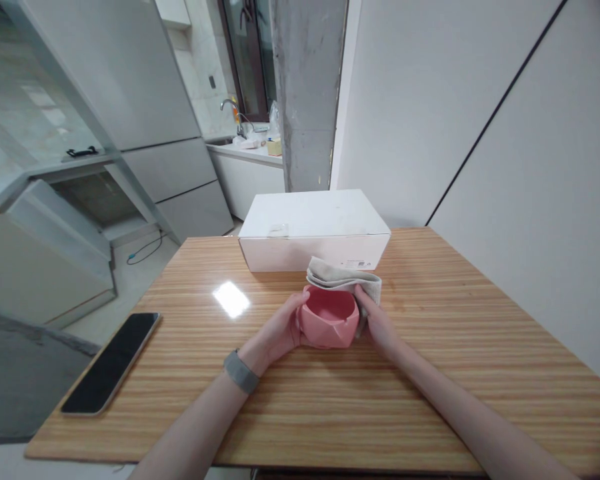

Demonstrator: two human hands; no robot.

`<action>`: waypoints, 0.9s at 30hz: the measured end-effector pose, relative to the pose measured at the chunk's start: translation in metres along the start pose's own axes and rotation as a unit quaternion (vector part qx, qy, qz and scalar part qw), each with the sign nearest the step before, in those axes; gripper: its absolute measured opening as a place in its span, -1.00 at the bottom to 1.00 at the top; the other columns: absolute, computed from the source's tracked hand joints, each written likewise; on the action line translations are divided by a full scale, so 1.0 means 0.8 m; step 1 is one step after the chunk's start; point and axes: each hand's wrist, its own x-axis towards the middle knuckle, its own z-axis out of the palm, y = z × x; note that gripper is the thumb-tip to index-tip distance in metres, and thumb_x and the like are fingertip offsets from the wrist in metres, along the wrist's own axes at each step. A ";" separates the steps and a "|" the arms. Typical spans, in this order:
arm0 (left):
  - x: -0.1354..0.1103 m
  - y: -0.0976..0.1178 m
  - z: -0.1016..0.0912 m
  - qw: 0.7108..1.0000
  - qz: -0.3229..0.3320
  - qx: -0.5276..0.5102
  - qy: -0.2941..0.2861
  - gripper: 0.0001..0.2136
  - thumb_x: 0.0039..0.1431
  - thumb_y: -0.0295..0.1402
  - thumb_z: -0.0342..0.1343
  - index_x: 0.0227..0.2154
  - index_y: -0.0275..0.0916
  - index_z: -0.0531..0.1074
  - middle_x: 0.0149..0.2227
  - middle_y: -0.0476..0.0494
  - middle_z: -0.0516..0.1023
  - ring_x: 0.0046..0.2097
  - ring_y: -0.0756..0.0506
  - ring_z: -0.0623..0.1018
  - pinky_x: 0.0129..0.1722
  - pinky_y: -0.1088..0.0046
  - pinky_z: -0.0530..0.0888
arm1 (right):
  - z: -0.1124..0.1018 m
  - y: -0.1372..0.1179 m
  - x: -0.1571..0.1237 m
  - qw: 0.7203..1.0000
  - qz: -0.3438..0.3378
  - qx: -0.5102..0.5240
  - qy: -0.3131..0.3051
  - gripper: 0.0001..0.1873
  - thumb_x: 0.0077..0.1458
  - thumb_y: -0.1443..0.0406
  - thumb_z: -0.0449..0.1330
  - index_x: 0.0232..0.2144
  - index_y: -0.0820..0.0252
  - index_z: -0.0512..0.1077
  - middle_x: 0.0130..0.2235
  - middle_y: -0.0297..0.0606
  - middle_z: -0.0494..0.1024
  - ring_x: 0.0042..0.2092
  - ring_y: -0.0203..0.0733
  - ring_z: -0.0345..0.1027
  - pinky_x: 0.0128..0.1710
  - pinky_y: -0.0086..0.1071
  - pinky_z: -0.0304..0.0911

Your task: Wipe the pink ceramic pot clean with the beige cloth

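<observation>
A pink faceted bowl (329,325) rests on the wooden table (430,373), near its middle. My left hand (280,330) wraps around the bowl's left side, a grey watch band on that wrist. My right hand (375,320) grips a folded beige cloth (343,277) and presses it against the bowl's right rim. The cloth drapes over the far edge of the bowl. Fingers of both hands are curled closed.
A white cardboard box (313,230) stands just behind the bowl. A black phone (113,363) lies face up near the table's left edge. A white wall runs along the right. Cabinets and a sink counter are in the background on the left.
</observation>
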 end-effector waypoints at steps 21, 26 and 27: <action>-0.017 0.006 0.025 0.989 0.072 0.110 0.075 -0.48 0.03 -0.19 0.31 0.05 -0.20 0.35 -0.18 -0.18 0.57 -0.40 -0.02 0.54 -0.48 0.43 0.57 | -0.011 0.020 0.000 0.999 -0.033 -0.006 -0.005 -0.61 0.05 -0.01 0.26 -0.11 -0.01 0.54 -0.01 -0.40 0.61 0.18 -0.04 0.34 0.26 -0.19 0.13; -0.012 0.013 0.011 0.997 0.000 0.074 0.031 -0.52 0.20 -0.02 0.08 0.00 -0.30 0.45 -0.19 -0.30 0.61 -0.30 -0.16 0.60 -0.40 0.31 0.59 | -0.010 0.016 -0.003 1.000 -0.012 0.002 0.004 -0.61 0.01 -0.02 0.28 -0.15 0.00 0.56 -0.04 -0.39 0.63 0.17 -0.02 0.35 0.23 -0.17 0.19; -0.010 0.012 0.008 0.998 -0.015 0.058 0.021 -0.52 0.23 -0.01 0.02 0.00 -0.30 0.45 -0.16 -0.32 0.61 -0.25 -0.19 0.61 -0.36 0.28 0.59 | -0.009 0.015 -0.003 1.000 -0.011 0.001 -0.001 -0.61 0.02 -0.02 0.28 -0.15 0.00 0.56 -0.03 -0.39 0.63 0.17 -0.02 0.36 0.23 -0.17 0.19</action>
